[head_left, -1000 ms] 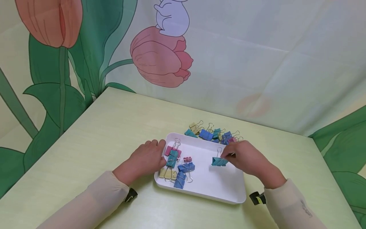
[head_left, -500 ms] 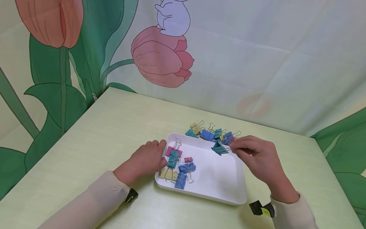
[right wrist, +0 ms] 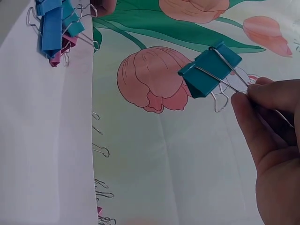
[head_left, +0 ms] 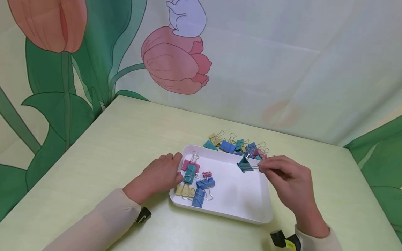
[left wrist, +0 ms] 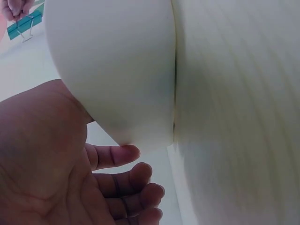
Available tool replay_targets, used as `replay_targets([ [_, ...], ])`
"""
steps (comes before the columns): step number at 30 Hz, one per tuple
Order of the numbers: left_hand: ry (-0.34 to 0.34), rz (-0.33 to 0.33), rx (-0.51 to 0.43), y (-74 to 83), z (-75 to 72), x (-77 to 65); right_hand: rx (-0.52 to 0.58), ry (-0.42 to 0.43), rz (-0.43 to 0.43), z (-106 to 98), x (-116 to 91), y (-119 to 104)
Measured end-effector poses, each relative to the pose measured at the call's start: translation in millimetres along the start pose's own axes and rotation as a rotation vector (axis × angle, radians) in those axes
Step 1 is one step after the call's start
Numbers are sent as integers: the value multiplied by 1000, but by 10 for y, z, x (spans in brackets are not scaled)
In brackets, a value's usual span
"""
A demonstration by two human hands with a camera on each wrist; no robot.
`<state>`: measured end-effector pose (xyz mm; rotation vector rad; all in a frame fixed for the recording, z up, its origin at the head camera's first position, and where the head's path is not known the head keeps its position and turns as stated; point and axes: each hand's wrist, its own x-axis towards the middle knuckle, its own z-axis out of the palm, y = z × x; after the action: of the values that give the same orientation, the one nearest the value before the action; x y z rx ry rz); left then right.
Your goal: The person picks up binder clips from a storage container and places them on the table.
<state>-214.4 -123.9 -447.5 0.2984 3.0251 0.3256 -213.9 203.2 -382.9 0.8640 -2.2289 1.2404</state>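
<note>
My right hand (head_left: 290, 179) pinches a wire handle of a teal binder clip (head_left: 244, 165) between thumb and fingertips. The clip is held up over the right part of a white tray (head_left: 229, 211), its body pointing left. In the right wrist view the same teal binder clip (right wrist: 211, 68) shows its other handle hanging loose. At the tray's left wall my left hand (head_left: 158, 176) grips the rim, thumb on the inner side. The left wrist view shows the left hand's fingers (left wrist: 136, 176) curled beside the tray's outer wall (left wrist: 122, 70).
Inside the tray's left half lie several binder clips: pink, a teal one (head_left: 190, 173), blue ones (head_left: 198, 197) and a yellow one (head_left: 183, 190). Behind the tray's far wall a pile of mixed clips (head_left: 227, 146) lies on the table (head_left: 141, 129). A printed curtain (head_left: 267, 69) hangs behind.
My right hand has risen and moved right, with the teal binder clip turned from handle-up to lying sideways. The left hand has stayed on the tray rim.
</note>
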Motion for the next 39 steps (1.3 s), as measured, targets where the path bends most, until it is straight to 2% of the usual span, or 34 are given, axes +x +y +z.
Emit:
replay_targets([
  [11, -3, -11, -11, -9, -19, -14, -48, 20, 1, -8, 45, -12],
  [18, -2, -3, -16, -11, -20, -5, -6, 71, 22, -8, 152, 67],
  [22, -20, -12, -18, -2, -25, -8, -35, 89, 119, 4, 262, 160],
  [26, -27, -15, -14, 1, -23, -10, -67, 66, 235, 46, 406, 282],
  [30, -24, -13, -18, -1, -19, -12, -93, 10, 336, 101, 548, 419],
  [36, -17, -5, -22, -11, -14, -8, -2, -98, 518, 219, 669, 682],
  [39, 1, 13, -13, -20, -7, -8, 2, -133, 582, 291, 707, 794],
])
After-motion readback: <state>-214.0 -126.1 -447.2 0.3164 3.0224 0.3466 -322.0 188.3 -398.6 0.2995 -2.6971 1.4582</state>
